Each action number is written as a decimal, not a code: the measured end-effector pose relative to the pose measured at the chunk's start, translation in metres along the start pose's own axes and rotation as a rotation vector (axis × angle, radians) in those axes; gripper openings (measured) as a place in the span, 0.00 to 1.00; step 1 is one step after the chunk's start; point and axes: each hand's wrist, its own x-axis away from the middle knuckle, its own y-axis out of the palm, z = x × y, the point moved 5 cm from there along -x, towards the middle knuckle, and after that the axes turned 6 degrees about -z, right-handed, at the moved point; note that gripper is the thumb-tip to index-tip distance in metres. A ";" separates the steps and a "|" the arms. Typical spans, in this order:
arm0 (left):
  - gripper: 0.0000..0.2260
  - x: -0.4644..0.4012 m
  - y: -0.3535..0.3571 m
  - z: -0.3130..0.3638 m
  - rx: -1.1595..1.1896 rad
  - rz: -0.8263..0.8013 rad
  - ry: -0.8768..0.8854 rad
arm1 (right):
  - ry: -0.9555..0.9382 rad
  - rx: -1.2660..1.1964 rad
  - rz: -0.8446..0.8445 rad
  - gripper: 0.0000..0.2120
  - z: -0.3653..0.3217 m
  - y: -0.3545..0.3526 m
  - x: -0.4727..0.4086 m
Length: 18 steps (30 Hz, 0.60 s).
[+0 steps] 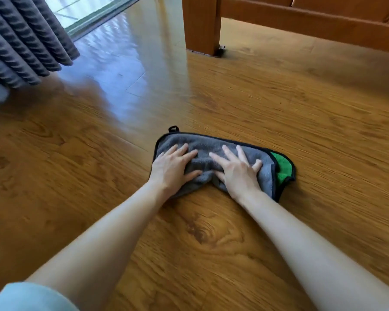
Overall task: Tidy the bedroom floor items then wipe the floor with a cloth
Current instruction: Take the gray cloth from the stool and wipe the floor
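Observation:
A grey cloth (213,143) with black trim and a green underside showing at its right end lies folded on the wooden floor (211,232). My left hand (172,168) presses flat on the cloth's left half, fingers spread. On the right half rests my right hand (238,173), also flat with fingers apart. The cloth bunches up a little between the two palms. Both forearms stretch forward from the bottom of the view.
A wooden bed frame leg (200,25) stands on the floor at the back, with its side rail (312,19) running right. Grey curtains (20,41) hang at the far left beside a glass sliding door (88,10).

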 end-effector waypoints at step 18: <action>0.26 -0.175 -0.033 -0.048 -0.014 0.044 -0.074 | 0.037 -0.037 0.064 0.21 0.013 -0.050 -0.176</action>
